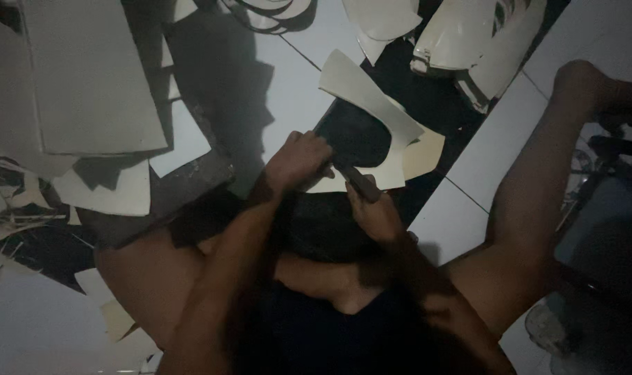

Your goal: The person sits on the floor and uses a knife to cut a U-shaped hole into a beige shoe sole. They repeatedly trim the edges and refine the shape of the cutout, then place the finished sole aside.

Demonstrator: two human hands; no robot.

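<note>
The person is sitting on a pale tiled floor (pixel 295 90), knees spread, and both hands are meeting near the middle of the head view. The left hand (pixel 298 161) is pressing down with curled fingers on the lower left edge of a dark, rounded, shoe-sole-shaped template (pixel 354 133), its grip closed down flat against that piece rather than wrapped around it. The right hand (pixel 373 212), at about five o'clock from the left one, is clamping its grip around a dark, short-handled cutting tool (pixel 361 182), whose tip is touching the template's lower edge. The template is lying on a cream sheet of thin flat material (pixel 371 101), which is spreading out from under it toward twelve and three o'clock, resting on the floor just ahead of the person's lap. A tan offcut (pixel 427 153) is peeking out from beneath the sheet at three o'clock. At nine to eleven o'clock, well apart from the hands, a large pale rectangular board (pixel 87 76) is lying over smaller white scraps (pixel 114 191). At one o'clock, a heap of cream curved cut pieces (pixel 468 35) is sitting near the top edge. The lighting is dim, so whether the blade is cutting into the sheet cannot be told.
</note>
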